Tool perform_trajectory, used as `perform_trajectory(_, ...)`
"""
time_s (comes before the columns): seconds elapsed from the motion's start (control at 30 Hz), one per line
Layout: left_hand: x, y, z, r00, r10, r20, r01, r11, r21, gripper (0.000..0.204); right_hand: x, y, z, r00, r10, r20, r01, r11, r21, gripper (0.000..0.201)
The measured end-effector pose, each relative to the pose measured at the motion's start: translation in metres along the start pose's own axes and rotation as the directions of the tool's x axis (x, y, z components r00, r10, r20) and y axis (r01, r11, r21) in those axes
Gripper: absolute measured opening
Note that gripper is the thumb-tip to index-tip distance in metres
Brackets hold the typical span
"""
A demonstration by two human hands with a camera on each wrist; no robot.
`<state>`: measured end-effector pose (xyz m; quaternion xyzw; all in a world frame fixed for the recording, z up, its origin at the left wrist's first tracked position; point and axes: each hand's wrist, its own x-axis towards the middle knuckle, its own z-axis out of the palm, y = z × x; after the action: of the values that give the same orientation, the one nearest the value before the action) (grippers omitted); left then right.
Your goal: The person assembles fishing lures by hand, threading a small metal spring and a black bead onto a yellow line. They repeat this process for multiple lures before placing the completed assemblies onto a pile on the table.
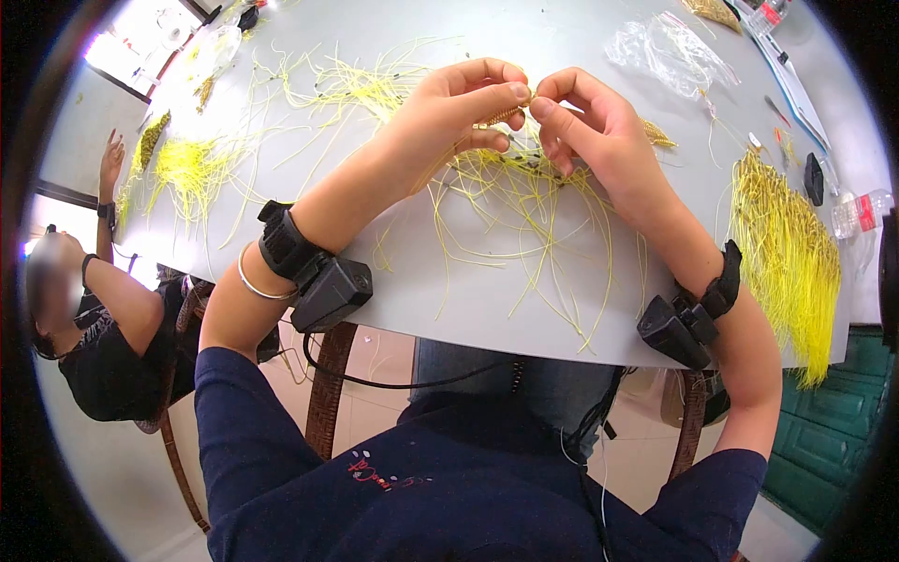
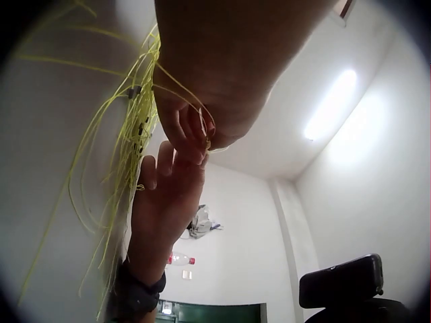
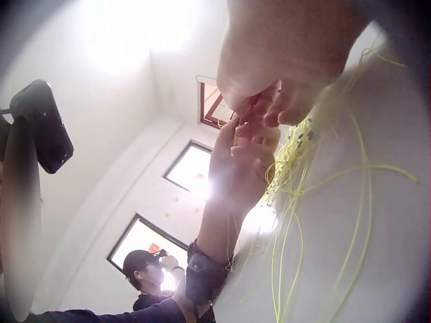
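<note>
My left hand [image 1: 464,103] holds a small gold coil spring [image 1: 496,117] along its curled fingers, above the table. At the spring's end, the thumb and index finger of my right hand [image 1: 599,122] pinch together, meeting the left fingertips. What exactly sits between the right fingertips is hidden. In the left wrist view a thin yellow line [image 2: 183,86] loops down to the joined fingertips. Beneath both hands lies a loose tangle of yellow lines [image 1: 524,201] with small dark pieces on them.
More yellow lines [image 1: 351,80] spread across the grey table [image 1: 421,290]. A thick yellow bundle [image 1: 787,262] hangs over its right edge. Gold springs [image 1: 657,136] lie beyond my right hand, near a clear plastic bag [image 1: 670,56]. Another person [image 1: 122,318] sits at left.
</note>
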<state>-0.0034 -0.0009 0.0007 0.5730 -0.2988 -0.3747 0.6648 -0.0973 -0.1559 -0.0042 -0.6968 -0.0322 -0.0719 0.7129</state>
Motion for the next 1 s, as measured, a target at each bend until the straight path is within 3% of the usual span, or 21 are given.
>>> perform_trajectory(0.3, 0.0002, -0.001, 0.001, 0.999, 0.028, -0.016, -0.027, 0.997, 0.077, 0.013, 0.0012, 0.0047, -0.0025, 0.996, -0.07, -0.05, 0.066, 0.994, -0.086, 0.018)
perform_trajectory(0.37, 0.0007, -0.0026, 0.0, 0.996, 0.085, -0.026, -0.081, 0.99, 0.116, 0.019, 0.0021, 0.0055, -0.0028, 0.991, -0.094, -0.097, 0.073, 0.977, -0.201, 0.017)
perform_trajectory(0.47, -0.0016, 0.002, 0.0049, 0.994, 0.076, -0.081, -0.06, 0.98, 0.191, 0.026, 0.0023, 0.0036, 0.0, 0.976, -0.161, -0.144, 0.115, 0.951, -0.285, 0.017)
perform_trajectory(0.67, 0.001, -0.0028, -0.0033, 0.996, 0.084, -0.014, -0.078, 0.969, 0.236, 0.024, 0.0039, 0.0087, -0.0034, 0.961, -0.24, -0.133, 0.176, 0.911, -0.374, 0.018)
perform_trajectory(0.8, 0.0016, -0.0032, -0.0049, 0.996, 0.086, -0.011, -0.081, 0.969, 0.235, 0.021, 0.0022, 0.0064, -0.005, 0.966, -0.216, -0.139, 0.161, 0.93, -0.331, 0.018)
perform_trajectory(0.87, 0.0014, -0.0026, -0.005, 0.997, 0.082, -0.004, -0.079, 0.973, 0.218, 0.019, 0.0008, 0.0045, -0.0068, 0.989, -0.076, -0.13, 0.044, 0.971, -0.235, 0.018)
perform_trajectory(0.9, 0.0012, -0.0019, -0.0046, 0.997, 0.082, -0.004, -0.079, 0.973, 0.218, 0.019, 0.0012, 0.0039, -0.0068, 0.989, -0.076, -0.13, 0.044, 0.971, -0.235, 0.018)
perform_trajectory(0.97, 0.0009, 0.0001, -0.0029, 0.999, 0.054, -0.009, -0.051, 0.982, 0.181, 0.018, 0.0021, 0.0031, -0.0065, 0.989, 0.022, -0.147, -0.026, 0.999, -0.027, 0.019)
perform_trajectory(1.0, 0.0009, 0.0003, -0.0021, 0.998, 0.054, -0.008, -0.052, 0.982, 0.181, 0.018, 0.0022, 0.0036, -0.006, 0.989, 0.021, -0.148, -0.026, 0.999, -0.027, 0.019)
